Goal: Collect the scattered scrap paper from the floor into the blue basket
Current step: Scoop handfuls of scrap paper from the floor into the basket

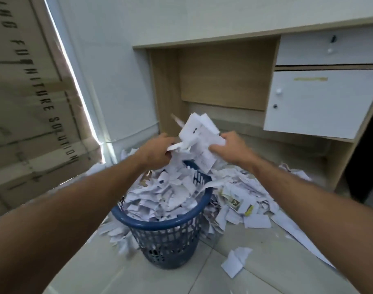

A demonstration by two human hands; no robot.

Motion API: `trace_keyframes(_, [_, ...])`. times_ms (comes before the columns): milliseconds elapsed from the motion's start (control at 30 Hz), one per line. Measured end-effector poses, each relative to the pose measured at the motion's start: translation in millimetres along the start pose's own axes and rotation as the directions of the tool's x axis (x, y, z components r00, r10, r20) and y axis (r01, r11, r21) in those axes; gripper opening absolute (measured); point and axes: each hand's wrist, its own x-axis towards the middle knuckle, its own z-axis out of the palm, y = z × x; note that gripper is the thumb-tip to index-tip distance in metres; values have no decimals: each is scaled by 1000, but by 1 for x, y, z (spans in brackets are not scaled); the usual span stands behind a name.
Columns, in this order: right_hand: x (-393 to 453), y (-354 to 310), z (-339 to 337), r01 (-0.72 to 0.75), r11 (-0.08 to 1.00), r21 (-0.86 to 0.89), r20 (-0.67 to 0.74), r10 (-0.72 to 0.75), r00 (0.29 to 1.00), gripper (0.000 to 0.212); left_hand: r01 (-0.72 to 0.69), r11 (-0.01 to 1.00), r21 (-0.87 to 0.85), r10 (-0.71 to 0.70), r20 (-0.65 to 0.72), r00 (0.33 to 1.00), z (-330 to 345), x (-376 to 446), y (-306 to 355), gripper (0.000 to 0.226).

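Both hands, left hand point(158, 150) and right hand point(232, 148), grip a bunch of scrap paper point(199, 134) above the blue basket point(166, 236) (heaped full); more paper point(242, 194) litters the floor point(266, 268) right.

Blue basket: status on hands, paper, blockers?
Left hand and right hand shut on a paper bundle above the blue basket. Basket heaped past rim. Scrap pile still on floor, right of it. Nothing blocking.
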Motion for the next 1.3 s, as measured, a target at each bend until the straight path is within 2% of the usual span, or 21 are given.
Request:
trace_keyframes(67, [-1, -6, 37, 14, 998, -54, 118, -7, 993, 14, 67, 998, 21, -69, 96, 993, 17, -20, -31, 39])
trace_keyframes(167, [-6, -8, 88, 89, 974, -208, 306, -22, 952, 24, 178, 984, 8, -175, 211, 962, 43, -48, -64, 69])
trace_keyframes(233, [-12, -10, 112, 125, 944, -305, 401, 9, 916, 26, 155, 988, 19, -154, 309, 939, 57, -57, -74, 62])
trace_keyframes(333, [-15, -11, 143, 138, 920, -367, 510, 74, 857, 37, 135, 975, 175, -203, 463, 863, 68, -62, -76, 46])
trace_keyframes(467, [-16, -3, 161, 139, 874, -466, 596, 194, 779, 47, 137, 961, 241, -253, 559, 790, 85, -66, -69, 40])
trace_keyframes(567, [-19, -2, 161, 149, 841, -521, 625, 257, 737, 50, 162, 967, 195, -248, 596, 764, 85, -67, -70, 41])
trace_keyframes(633, [-21, -2, 162, 135, 848, -512, 618, 255, 743, 46, 202, 973, 115, -231, 540, 809, 83, -70, -73, 53])
trace_keyframes(700, [-23, 0, 163, 132, 864, -486, 578, 205, 790, 50, 236, 968, 85, -249, 426, 870, 81, -74, -71, 71])
trace_keyframes(833, [-33, -2, 156, 194, 825, -531, 410, 49, 911, 85, 225, 942, 249, -277, 200, 940, 69, -78, -53, 99])
trace_keyframes(933, [-40, -7, 146, 279, 776, -565, 318, -107, 942, 94, 186, 950, 249, -211, 74, 975, 57, -79, -38, 115])
trace_keyframes(1100, [-46, -6, 108, 347, 734, -583, 232, -259, 938, 88, 53, 951, 305, -65, 28, 997, 44, -71, -3, 115])
trace_keyframes(1300, [-57, 15, 64, 344, 784, -516, 229, -261, 938, 91, 83, 951, 297, -102, 51, 993, 39, -54, 63, 103])
